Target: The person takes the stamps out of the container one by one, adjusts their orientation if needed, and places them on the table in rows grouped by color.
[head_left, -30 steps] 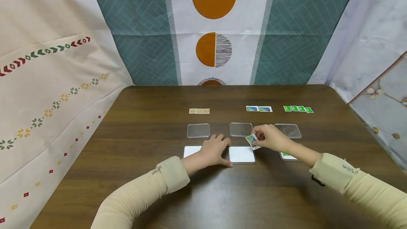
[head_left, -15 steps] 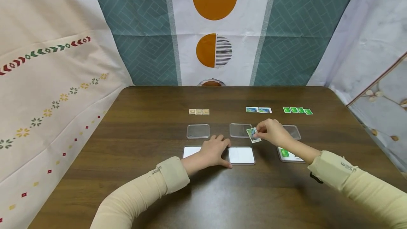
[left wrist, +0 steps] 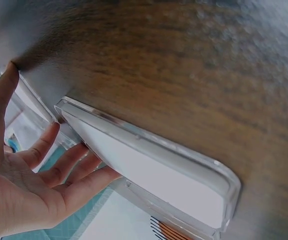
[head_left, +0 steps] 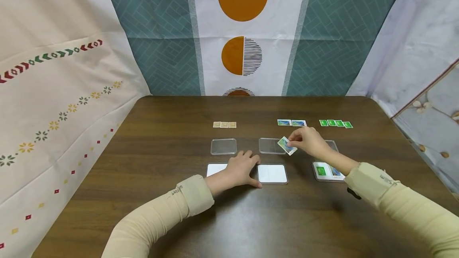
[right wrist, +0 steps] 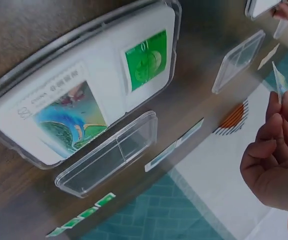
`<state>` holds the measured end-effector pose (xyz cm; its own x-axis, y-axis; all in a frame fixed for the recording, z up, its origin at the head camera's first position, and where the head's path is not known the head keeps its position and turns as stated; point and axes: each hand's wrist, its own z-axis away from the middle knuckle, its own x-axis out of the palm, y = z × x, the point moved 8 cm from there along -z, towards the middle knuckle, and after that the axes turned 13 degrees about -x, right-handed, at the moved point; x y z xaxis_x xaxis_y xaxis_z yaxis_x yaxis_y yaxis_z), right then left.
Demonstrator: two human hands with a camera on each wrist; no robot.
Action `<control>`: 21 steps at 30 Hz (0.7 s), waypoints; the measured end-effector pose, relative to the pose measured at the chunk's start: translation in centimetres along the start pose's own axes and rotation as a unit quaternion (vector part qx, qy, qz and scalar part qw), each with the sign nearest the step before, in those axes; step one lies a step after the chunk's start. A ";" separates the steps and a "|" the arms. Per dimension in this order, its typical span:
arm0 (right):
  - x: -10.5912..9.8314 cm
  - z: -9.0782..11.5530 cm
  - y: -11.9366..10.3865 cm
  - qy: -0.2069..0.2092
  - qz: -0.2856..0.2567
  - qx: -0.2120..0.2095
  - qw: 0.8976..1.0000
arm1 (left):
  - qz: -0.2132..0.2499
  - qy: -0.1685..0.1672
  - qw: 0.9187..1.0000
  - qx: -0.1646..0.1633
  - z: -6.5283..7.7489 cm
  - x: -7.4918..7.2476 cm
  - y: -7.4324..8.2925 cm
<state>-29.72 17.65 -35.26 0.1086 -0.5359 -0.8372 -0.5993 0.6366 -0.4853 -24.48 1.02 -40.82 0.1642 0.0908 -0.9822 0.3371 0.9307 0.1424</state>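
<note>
Between thumb and fingertips my right hand pinches a small green and blue postage stamp, held tilted over the right end of the middle clear lid. In the right wrist view the stamp shows nearly edge-on. My left hand is spread between the left case and the middle case, its thumb at the middle case's near left corner. Both have white inserts. Under my right forearm, the right case holds a green stamp and a larger landscape stamp.
Clear lids lie behind the cases, one at left and one at right. Along the back are three tan stamps, two blue landscape stamps and several green stamps. Patterned cloth hangs behind the table.
My right hand has moved away from me with the stamp, from beside the middle case to over the middle lid, uncovering more of the right case. My left hand stays put.
</note>
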 end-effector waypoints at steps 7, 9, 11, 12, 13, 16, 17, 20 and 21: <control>0.0 -1.5 0.1 -0.028 0.006 -0.035 0.999 | -0.006 0.003 1.000 -0.006 -0.2 -0.2 -0.2; 0.0 -1.8 0.2 -0.037 0.003 -0.041 0.998 | -0.005 0.001 1.000 -0.006 -0.2 -0.1 -0.1; 0.0 -2.1 0.4 -0.043 0.002 -0.041 0.998 | -0.004 0.000 1.000 -0.007 -0.2 -0.1 -0.1; 0.1 -2.2 0.5 -0.045 0.000 -0.041 0.998 | -0.004 -0.001 1.000 -0.008 -0.2 0.0 -0.1; 0.1 -2.4 0.7 -0.046 -0.002 -0.040 0.998 | -0.003 -0.002 1.000 -0.008 -0.1 0.0 -0.1; 0.0 -2.8 1.0 -0.047 -0.008 -0.039 0.998 | -0.004 -0.004 1.000 -0.012 0.0 0.1 0.0; 0.0 -3.0 1.2 -0.048 -0.011 -0.037 0.998 | -0.004 -0.003 1.000 -0.012 0.0 0.1 0.0; -0.1 -3.5 1.5 -0.050 -0.017 -0.033 0.998 | -0.003 -0.002 1.000 -0.011 0.1 0.1 0.1; -0.1 -3.7 1.6 -0.050 -0.017 -0.032 0.998 | -0.003 -0.001 1.000 -0.011 0.1 0.2 0.1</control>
<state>-33.65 16.65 -35.03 0.2069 -0.4964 -0.8431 -0.6426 0.5809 -0.4997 -24.29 1.08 -40.94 0.1640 0.0849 -0.9828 0.3182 0.9385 0.1341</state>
